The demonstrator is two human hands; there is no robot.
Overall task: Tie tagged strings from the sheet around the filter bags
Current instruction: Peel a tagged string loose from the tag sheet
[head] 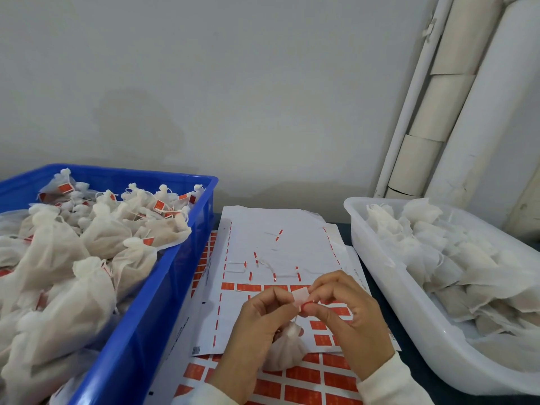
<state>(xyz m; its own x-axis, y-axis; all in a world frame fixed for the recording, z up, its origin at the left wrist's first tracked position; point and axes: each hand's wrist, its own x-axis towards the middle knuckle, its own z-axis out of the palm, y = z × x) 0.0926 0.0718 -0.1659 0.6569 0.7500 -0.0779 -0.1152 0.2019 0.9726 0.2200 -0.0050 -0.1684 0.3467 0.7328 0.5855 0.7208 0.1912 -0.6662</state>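
Both hands meet above the tag sheet (pixel 271 238): the left hand (pixel 260 320) and right hand (pixel 347 314) pinch a small tag (pixel 301 296) between curled fingers, its string running down to a filter bag (pixel 285 352) resting on the sheet beneath them.

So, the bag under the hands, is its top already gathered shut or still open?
Gathered shut. The bag narrows to a bunched neck, and a string rises from it to the tag pinched between the left hand and right hand.
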